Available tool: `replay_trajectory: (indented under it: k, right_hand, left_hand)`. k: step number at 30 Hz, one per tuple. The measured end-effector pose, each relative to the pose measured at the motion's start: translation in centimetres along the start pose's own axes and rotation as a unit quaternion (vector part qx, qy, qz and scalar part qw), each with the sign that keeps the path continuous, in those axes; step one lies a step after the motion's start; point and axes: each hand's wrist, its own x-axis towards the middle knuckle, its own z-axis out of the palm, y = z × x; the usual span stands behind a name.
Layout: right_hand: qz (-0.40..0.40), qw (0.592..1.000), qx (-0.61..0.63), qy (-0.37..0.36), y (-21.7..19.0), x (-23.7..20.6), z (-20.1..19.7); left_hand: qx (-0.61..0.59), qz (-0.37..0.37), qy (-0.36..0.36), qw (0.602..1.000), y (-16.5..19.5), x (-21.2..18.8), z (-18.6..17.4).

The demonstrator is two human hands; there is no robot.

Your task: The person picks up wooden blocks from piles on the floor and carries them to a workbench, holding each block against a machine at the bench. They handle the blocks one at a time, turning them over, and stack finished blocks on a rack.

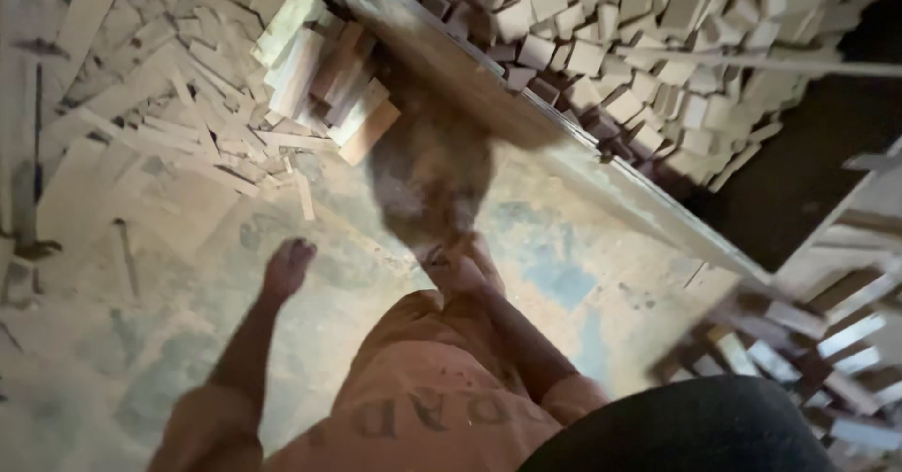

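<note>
A blurred brown shape that I take for my right hand [430, 176] hangs in the middle of the view, just below a stack of short wooden pieces [324, 77]. Its fingers are smeared by motion, so I cannot tell whether it grips anything or touches the stack. My left hand is out of view. Below the hand I see my orange shorts [423, 406] and my two bare feet [287, 267] on the dusty concrete floor [583, 284].
A long plank or bench edge [601, 167] runs diagonally from top centre to the right. Behind it lies a big heap of cut wooden blocks [648, 40]. Thin wood offcuts [160, 96] litter the floor at left. Slatted wooden frames [827, 331] stand at right.
</note>
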Motion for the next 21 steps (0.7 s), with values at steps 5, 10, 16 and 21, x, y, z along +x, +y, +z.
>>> replay_trajectory:
  k: [5,10,16,21]
  right_hand:
    - [0.033,0.990,0.036,-0.136,0.3,8.4,2.8]
    - [0.059,0.989,0.016,-0.137,0.4,17.8,5.8]
    - [0.163,0.978,0.054,-0.115,-0.9,29.2,11.5]
    - [0.176,0.975,0.110,-0.082,-3.2,40.0,17.0]
  left_hand:
    - [0.139,-0.090,-0.087,0.982,-2.5,3.4,3.2]
    - [0.157,-0.133,-0.112,0.972,-5.7,10.3,4.9]
    - [0.195,-0.003,-0.121,0.973,-12.7,26.2,9.5]
    - [0.211,0.116,-0.118,0.963,-19.9,39.7,12.8]
